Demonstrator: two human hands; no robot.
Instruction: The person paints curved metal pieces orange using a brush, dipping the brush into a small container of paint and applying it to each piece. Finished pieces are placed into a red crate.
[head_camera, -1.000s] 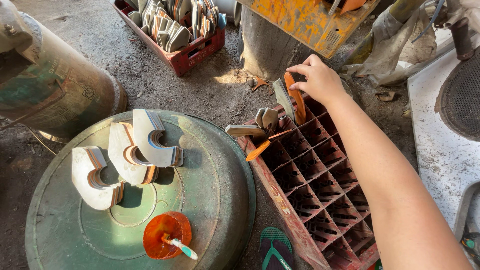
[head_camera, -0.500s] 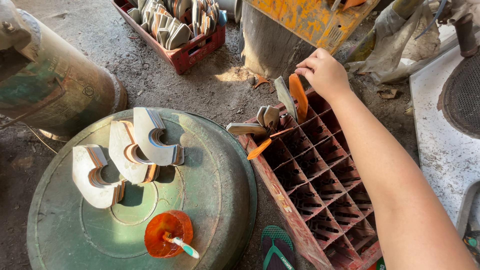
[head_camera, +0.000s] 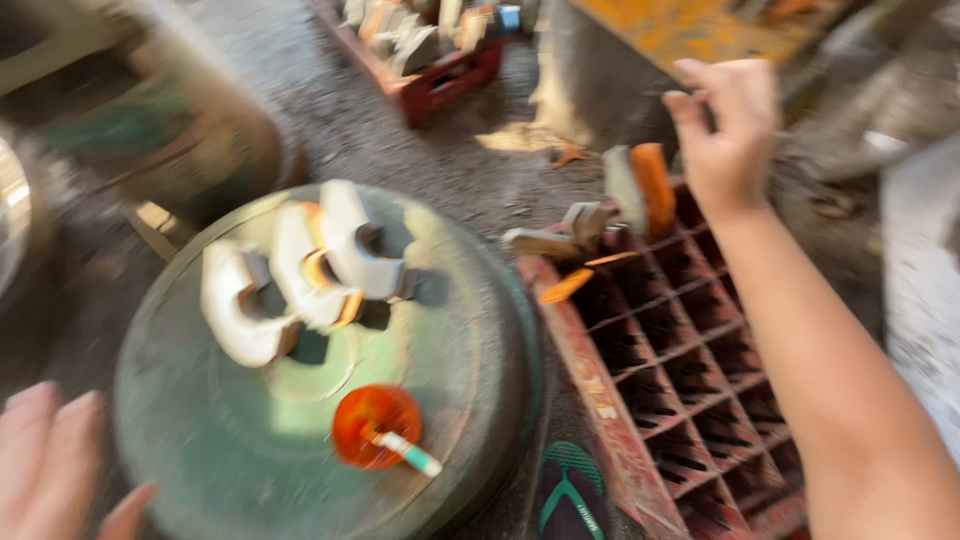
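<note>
The view is blurred by motion. My right hand (head_camera: 725, 130) hovers with loosely spread fingers just above an orange and a pale flat piece (head_camera: 640, 185) that stand in the far corner of a red gridded crate (head_camera: 610, 400); nothing shows in it. My left hand (head_camera: 50, 465) comes in at the bottom left, fingers apart and empty, beside a round green drum lid (head_camera: 220, 470). Three white curved pieces (head_camera: 300, 270) lie on the lid. Nearer me on the lid sits an orange round cap (head_camera: 365, 420) with a small white-and-green stick on it.
A second red crate (head_camera: 440, 75) full of pale pieces stands at the back. A yellow metal panel (head_camera: 700, 25) leans behind the near crate. A green drum (head_camera: 170, 130) lies at the left. A green sandal (head_camera: 570, 490) shows between lid and crate.
My right hand has lifted off the orange piece in the crate and opened. My left hand has come into view at the bottom left. The camera has moved closer and blurred.
</note>
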